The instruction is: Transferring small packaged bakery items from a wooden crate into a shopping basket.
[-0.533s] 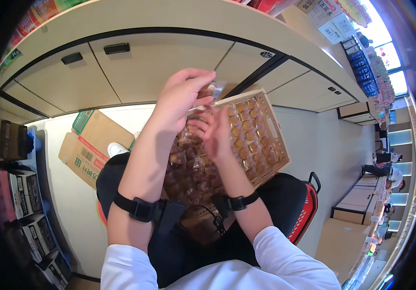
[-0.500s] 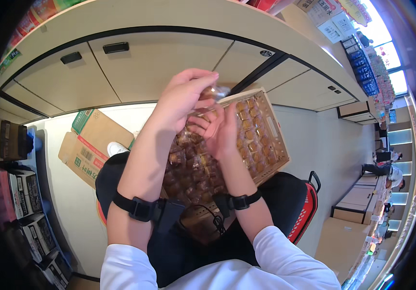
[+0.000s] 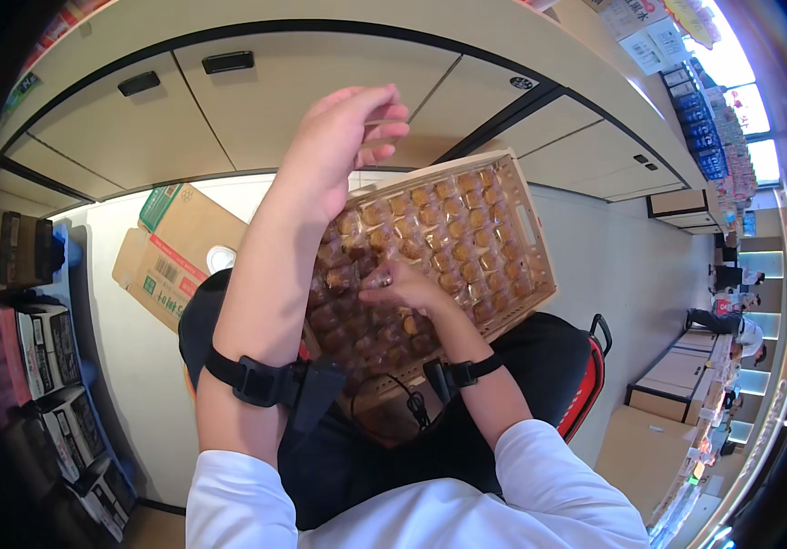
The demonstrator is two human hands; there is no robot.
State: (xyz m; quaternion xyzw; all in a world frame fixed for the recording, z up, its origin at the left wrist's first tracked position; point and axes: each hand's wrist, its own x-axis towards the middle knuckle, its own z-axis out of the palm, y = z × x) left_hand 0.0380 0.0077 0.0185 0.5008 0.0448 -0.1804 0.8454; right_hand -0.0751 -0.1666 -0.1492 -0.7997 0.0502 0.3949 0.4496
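A tan, woven-looking crate (image 3: pixel 540 284) lies tilted across my lap. It holds rows of small brown pastries (image 3: pixel 467 233), each in a clear wrapper. My left hand (image 3: pixel 348 137) is raised over the far left corner of the crate, fingers loosely curled and apart, and nothing shows in it. Down among the packets at the crate's middle left is my right hand (image 3: pixel 407 285). Its fingers are pinched together on a wrapped pastry (image 3: pixel 381 282), mostly hidden by them. My left forearm's shadow darkens the packets on the left.
Beige cabinets (image 3: pixel 320 101) with black handles stand just beyond the crate. A flattened cardboard box (image 3: pixel 165 265) lies on the floor to the left. Dark shelving with boxes (image 3: pixel 50 366) lines the left side. Part of a red stool (image 3: pixel 586 389) shows by my right knee.
The wrapped pastry seen in my left hand no longer shows there; that hand has risen farther away. My right hand has moved down from beside it into the packets.
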